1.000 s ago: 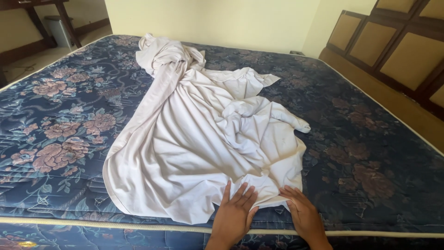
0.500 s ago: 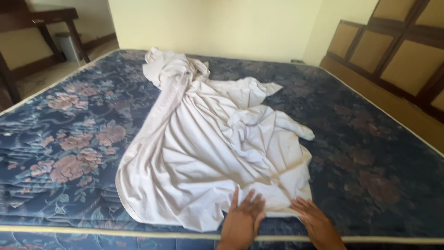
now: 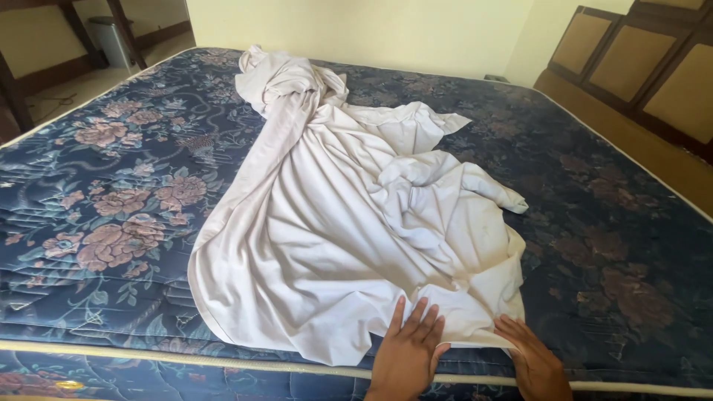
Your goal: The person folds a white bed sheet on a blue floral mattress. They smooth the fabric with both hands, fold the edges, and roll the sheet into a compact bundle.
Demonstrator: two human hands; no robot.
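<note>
A crumpled white bed sheet (image 3: pixel 349 223) lies in a long heap across a dark blue mattress (image 3: pixel 111 215) with a pink flower pattern. Its far end is bunched up near the wall. My left hand (image 3: pixel 410 349) rests flat, fingers spread, on the sheet's near edge. My right hand (image 3: pixel 536 362) lies flat on the sheet's near right corner at the front edge of the mattress. Neither hand grips the cloth.
A wooden panelled headboard (image 3: pixel 646 67) stands along the right side. A pale yellow wall (image 3: pixel 371 30) is behind the bed. At the far left stand dark wooden furniture legs (image 3: pixel 15 96) and a grey bin (image 3: pixel 111 41) on the floor.
The view has shifted slightly closer to the bed. Both hands stay pressed on the sheet's near edge, with little movement.
</note>
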